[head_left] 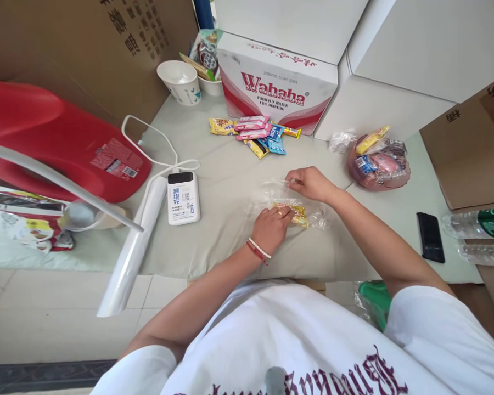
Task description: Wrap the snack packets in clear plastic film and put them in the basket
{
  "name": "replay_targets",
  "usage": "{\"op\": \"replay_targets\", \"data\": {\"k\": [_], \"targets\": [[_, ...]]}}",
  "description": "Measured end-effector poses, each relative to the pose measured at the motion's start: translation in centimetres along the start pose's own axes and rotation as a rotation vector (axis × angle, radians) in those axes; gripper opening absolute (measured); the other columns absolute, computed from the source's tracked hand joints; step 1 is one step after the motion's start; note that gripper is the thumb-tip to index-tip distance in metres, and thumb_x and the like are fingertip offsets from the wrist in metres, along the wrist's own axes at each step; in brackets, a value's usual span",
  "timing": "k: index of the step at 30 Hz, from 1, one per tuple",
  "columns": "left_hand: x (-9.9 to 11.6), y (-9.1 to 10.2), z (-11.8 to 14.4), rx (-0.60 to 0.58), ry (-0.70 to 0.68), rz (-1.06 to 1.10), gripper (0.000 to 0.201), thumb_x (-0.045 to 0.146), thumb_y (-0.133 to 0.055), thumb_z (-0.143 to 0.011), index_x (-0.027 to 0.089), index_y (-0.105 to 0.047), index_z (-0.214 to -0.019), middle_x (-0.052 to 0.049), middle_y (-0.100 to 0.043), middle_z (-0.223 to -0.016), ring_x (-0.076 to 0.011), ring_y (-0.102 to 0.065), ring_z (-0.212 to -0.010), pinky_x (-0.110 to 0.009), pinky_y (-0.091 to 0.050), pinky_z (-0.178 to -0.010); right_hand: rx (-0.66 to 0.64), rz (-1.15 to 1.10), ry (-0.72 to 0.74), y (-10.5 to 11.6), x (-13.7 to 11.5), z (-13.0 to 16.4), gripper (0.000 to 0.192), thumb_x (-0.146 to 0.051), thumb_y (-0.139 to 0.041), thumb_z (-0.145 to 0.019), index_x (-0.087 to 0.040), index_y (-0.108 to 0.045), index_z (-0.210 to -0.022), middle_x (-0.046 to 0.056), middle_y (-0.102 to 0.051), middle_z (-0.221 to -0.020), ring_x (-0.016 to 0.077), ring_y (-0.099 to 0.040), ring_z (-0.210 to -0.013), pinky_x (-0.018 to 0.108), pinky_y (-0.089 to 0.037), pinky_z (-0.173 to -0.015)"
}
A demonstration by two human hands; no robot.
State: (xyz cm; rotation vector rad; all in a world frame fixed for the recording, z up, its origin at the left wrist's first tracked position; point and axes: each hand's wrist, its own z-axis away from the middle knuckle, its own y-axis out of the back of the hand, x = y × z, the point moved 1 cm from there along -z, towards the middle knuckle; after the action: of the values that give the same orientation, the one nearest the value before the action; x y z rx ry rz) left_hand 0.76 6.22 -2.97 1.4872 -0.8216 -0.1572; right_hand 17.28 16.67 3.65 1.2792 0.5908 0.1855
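Note:
My left hand (pixel 271 226) is closed over a yellow snack packet (pixel 300 216), its fingers covering part of the wrapper. This packet lies in or on a crumpled clear plastic bag (pixel 321 216) spread on the table; which of the two, I cannot tell. Just beyond it, my right hand (pixel 310 184) pinches the bag's far edge between thumb and fingers. Farther back, several small snack packets (pixel 253 129) in pink, blue and yellow wrappers lie in a loose pile.
A Wahaha water carton (pixel 278 82) stands behind the pile. To the right are a pink bowl (pixel 379 178) of wrapped snacks and a phone (pixel 430 237). On the left are a power bank (pixel 183 198) with a cable, a plastic wrap roll (pixel 134 249), a red jug (pixel 57 142) and a paper bowl (pixel 180 82).

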Motion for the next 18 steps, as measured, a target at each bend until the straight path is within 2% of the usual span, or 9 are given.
{"op": "replay_targets", "data": {"k": [3,6,8,9,11,14,15,16,18], "targets": [[-0.2,-0.1,0.2,0.027,0.017,0.035,0.040,0.016,-0.043,-0.102,0.022,-0.071,-0.129,-0.011,-0.073,-0.131,-0.0257,-0.069,-0.109,-0.043,-0.051,-0.085,-0.046,0.098,0.109,-0.3,-1.7,4.3,0.033,-0.031,-0.051,-0.102,-0.026,-0.073,-0.126,0.007,-0.072,-0.095,0.0205,-0.062,-0.089,0.028,-0.038,-0.072],[-1.0,0.2,1.1,0.030,0.035,0.162,0.037,0.011,-0.047,-0.095,0.020,-0.077,-0.115,-0.011,-0.079,-0.108,-0.0255,-0.072,-0.100,-0.040,-0.054,-0.085,-0.126,0.203,0.132,-2.7,-2.8,7.7,0.047,-0.023,-0.046,-0.103,-0.030,-0.059,-0.148,0.008,-0.068,-0.097,0.0224,-0.058,-0.092,0.030,-0.037,-0.069],[-2.2,0.5,2.3,0.044,0.040,0.342,0.037,0.010,-0.049,-0.088,0.023,-0.079,-0.104,-0.007,-0.079,-0.094,-0.0227,-0.073,-0.091,-0.038,-0.056,-0.084,-0.129,0.240,0.146,-4.6,-3.0,9.0,0.057,-0.014,-0.041,-0.102,-0.030,-0.050,-0.156,0.009,-0.066,-0.101,0.0238,-0.056,-0.095,0.031,-0.039,-0.072],[-2.9,0.7,3.0,0.073,0.067,0.448,0.037,0.010,-0.048,-0.086,0.024,-0.079,-0.100,-0.005,-0.079,-0.089,-0.0208,-0.073,-0.086,-0.036,-0.057,-0.082,-0.119,0.254,0.158,-5.4,-3.0,9.4,0.061,-0.010,-0.040,-0.101,-0.031,-0.048,-0.157,0.009,-0.064,-0.102,0.0244,-0.054,-0.096,0.032,-0.040,-0.075],[-4.4,1.3,4.0,0.212,0.224,0.599,0.035,0.013,-0.044,-0.087,0.023,-0.077,-0.093,-0.002,-0.075,-0.082,-0.0183,-0.071,-0.079,-0.034,-0.057,-0.080,-0.079,0.277,0.179,-6.7,-3.0,9.8,0.063,-0.007,-0.038,-0.100,-0.032,-0.047,-0.158,0.010,-0.062,-0.104,0.0254,-0.052,-0.097,0.034,-0.040,-0.079],[-5.9,2.3,4.0,0.516,0.556,0.508,0.034,0.025,-0.039,-0.096,0.021,-0.072,-0.104,-0.006,-0.073,-0.096,-0.0216,-0.068,-0.095,-0.039,-0.056,-0.092,-0.013,0.288,0.185,-7.5,-3.2,10.0,0.063,-0.007,-0.038,-0.100,-0.033,-0.049,-0.156,0.010,-0.060,-0.103,0.0257,-0.050,-0.097,0.035,-0.040,-0.081],[-6.1,2.6,3.6,0.552,0.619,0.422,0.033,0.031,-0.042,-0.098,0.020,-0.070,-0.111,-0.010,-0.072,-0.108,-0.0250,-0.066,-0.107,-0.044,-0.053,-0.100,-0.001,0.283,0.183,-7.6,-3.2,10.0,0.064,-0.006,-0.039,-0.100,-0.033,-0.049,-0.156,0.010,-0.059,-0.102,0.0256,-0.049,-0.097,0.035,-0.040,-0.081],[-6.0,2.8,3.1,0.525,0.641,0.341,0.034,0.038,-0.048,-0.097,0.019,-0.069,-0.116,-0.014,-0.069,-0.120,-0.0297,-0.061,-0.119,-0.050,-0.049,-0.107,0.008,0.273,0.181,-7.7,-3.1,10.1,0.064,-0.006,-0.040,-0.099,-0.034,-0.049,-0.156,0.010,-0.058,-0.102,0.0255,-0.049,-0.097,0.035,-0.040,-0.082],[-5.5,3.0,2.4,0.331,0.590,0.224,0.040,0.046,-0.065,-0.087,0.017,-0.069,-0.114,-0.019,-0.062,-0.135,-0.0396,-0.049,-0.136,-0.060,-0.042,-0.112,0.020,0.233,0.176,-7.8,-2.9,10.3,0.064,-0.007,-0.043,-0.099,-0.036,-0.049,-0.156,0.010,-0.056,-0.103,0.0257,-0.047,-0.098,0.035,-0.041,-0.083]]}}
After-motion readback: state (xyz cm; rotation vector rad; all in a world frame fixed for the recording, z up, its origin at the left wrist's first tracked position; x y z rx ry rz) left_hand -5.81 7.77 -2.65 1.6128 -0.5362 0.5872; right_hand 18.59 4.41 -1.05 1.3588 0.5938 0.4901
